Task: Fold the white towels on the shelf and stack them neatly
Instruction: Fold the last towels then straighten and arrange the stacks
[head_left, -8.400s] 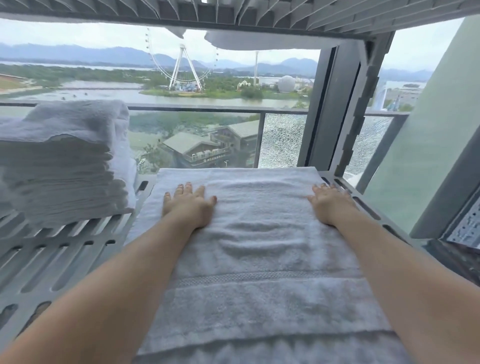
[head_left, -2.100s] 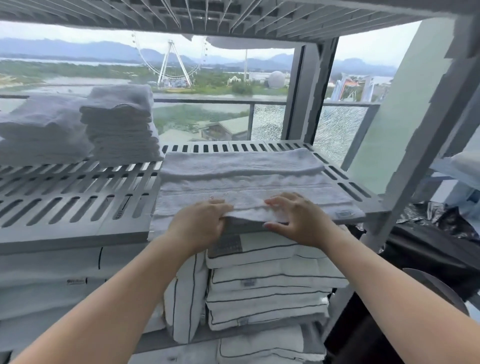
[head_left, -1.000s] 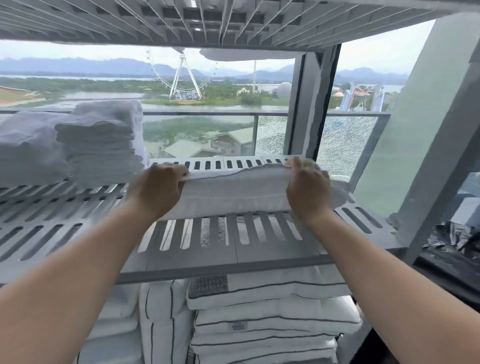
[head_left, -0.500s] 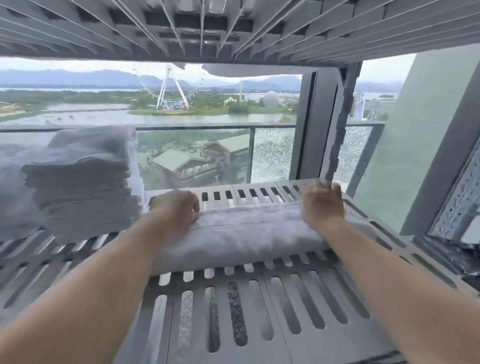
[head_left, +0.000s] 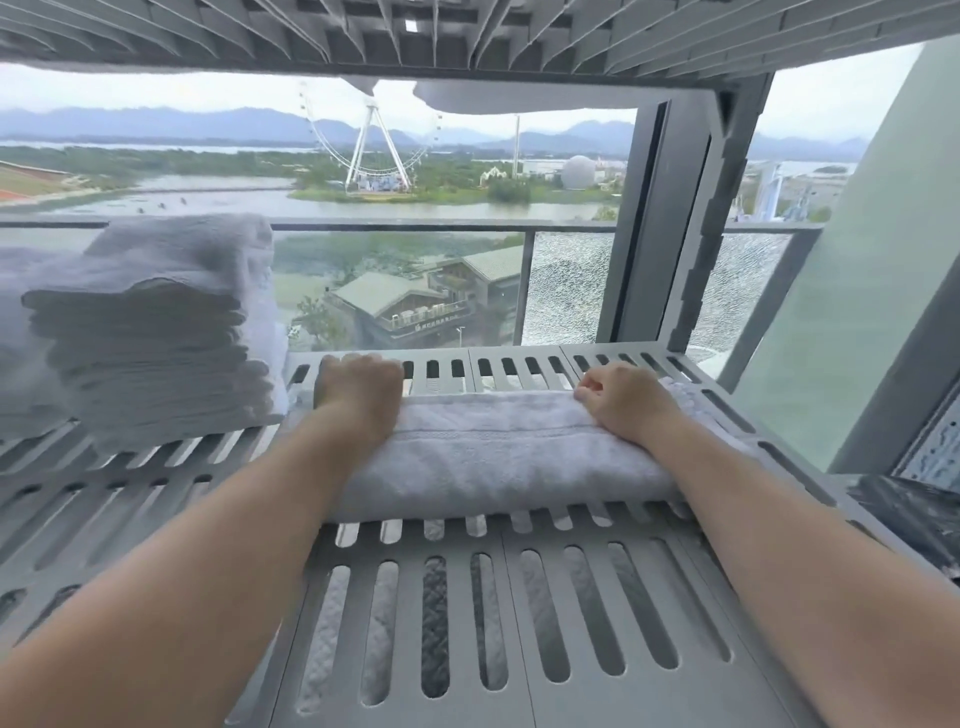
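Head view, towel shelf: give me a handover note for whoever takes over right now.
Left hand: grips the folded towel at its far edge, left end.
Right hand: grips the same edge, right end.
Things: the towel lies across the slatted shelf; the towel stack stands to its left.
Done: towel folded into a long band.
Left: probably fold it down to stack size and set it on the stack.
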